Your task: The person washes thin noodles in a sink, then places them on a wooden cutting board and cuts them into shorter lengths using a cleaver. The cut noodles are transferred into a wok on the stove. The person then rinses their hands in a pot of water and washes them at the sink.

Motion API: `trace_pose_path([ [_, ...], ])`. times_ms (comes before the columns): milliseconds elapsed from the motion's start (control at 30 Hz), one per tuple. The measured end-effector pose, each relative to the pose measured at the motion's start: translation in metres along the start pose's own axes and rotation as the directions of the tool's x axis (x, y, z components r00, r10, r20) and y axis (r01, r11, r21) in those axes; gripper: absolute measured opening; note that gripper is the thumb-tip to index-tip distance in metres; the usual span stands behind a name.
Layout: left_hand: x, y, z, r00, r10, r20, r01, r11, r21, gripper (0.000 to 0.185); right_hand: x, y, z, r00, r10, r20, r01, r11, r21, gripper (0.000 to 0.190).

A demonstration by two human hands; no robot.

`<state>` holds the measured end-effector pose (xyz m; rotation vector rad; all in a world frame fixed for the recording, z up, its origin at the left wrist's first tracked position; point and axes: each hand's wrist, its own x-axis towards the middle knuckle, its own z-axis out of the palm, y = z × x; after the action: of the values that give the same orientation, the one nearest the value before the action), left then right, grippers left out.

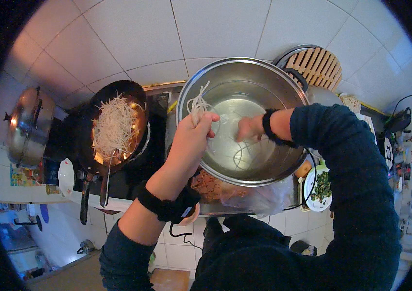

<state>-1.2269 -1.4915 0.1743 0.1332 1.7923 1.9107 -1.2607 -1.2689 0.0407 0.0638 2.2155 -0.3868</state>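
A bundle of pale noodles (199,104) is gripped in my left hand (195,136), its loops sticking up over the left rim of a large stainless steel pot (282,95). My right hand (250,128) reaches down inside the pot, fingers pointing at the clear liquid (228,109). It is slightly blurred, and whether it pinches anything cannot be told. Thin loose strands (240,156) lie in the liquid below it. To the left, a black wok (82,142) holds a heap of pale noodles (117,125) over brown food and sauce, with a metal utensil (106,182) resting in it.
Left of the wok stand a lidded steel pot (27,127) and a white dish (66,177). A slatted wooden rack (317,67) leans against the tiled wall. Near my right arm is a white plate of chopped greens (321,189). A clear plastic bag (260,198) lies before the pot.
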Motion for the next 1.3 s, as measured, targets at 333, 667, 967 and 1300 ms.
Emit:
trace_pose_path([
  [333,-0.004,0.002,0.001,1.000,0.002,0.017,-0.001,0.999,-0.038,0.020,-0.005,-0.004,-0.005,0.998,0.027,-0.065,-0.046,0.949,-0.311,0.037],
  [667,-0.002,0.007,0.008,0.997,-0.052,0.061,0.055,0.998,-0.038,0.020,-0.026,-0.016,0.069,0.848,-0.524,0.082,0.519,0.788,-0.333,0.024],
  [967,-0.001,0.004,0.006,1.000,-0.003,0.026,0.004,1.000,-0.009,0.021,-0.032,-0.030,0.057,0.681,-0.244,0.691,0.441,0.889,-0.121,0.022],
  [1300,0.013,-0.003,0.012,0.985,-0.126,0.118,0.121,0.992,0.042,0.020,-0.076,-0.039,-0.028,0.763,-0.434,0.479,0.414,0.897,0.154,0.020],
])
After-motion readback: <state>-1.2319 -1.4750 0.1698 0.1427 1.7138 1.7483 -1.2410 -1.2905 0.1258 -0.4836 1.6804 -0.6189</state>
